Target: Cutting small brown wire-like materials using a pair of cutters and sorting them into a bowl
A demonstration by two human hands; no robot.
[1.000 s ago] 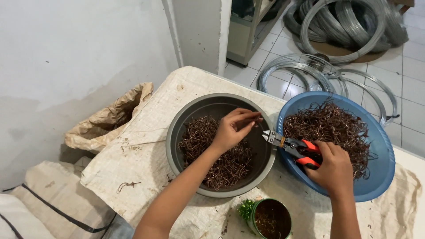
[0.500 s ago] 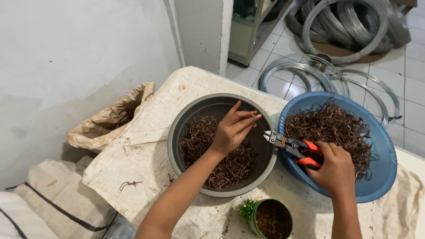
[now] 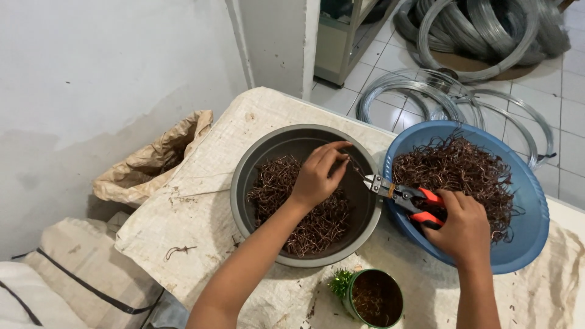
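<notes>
Item: wire trimming, centre of frame.

Left hand [image 3: 317, 176]: over the grey metal basin [image 3: 256, 158], fingers pinched together on a thin rusty wire piece [image 3: 353, 163] held out toward the cutter.

Right hand [image 3: 463, 228]: closed round the orange handles of the wire cutters [image 3: 405, 196]; the blades point left, tips just beside the wire, over the basin's right rim. Whether the blades are parted cannot be told.

Grey metal basin: holds a heap of brown wire pieces [image 3: 304, 213], centre.

Blue plastic bowl [image 3: 524, 244]: right of frame, touching the basin, filled with tangled brown wire [image 3: 463, 173].

Green cup [image 3: 372, 298]: lower centre, near both bowls.

Surface [image 3: 201, 201]: covered with white sacking.

Handling note: a clean cut likely needs the wire held steady and seated deep between the blades, fingertips clear, with the offcut falling inside the basin.
</notes>
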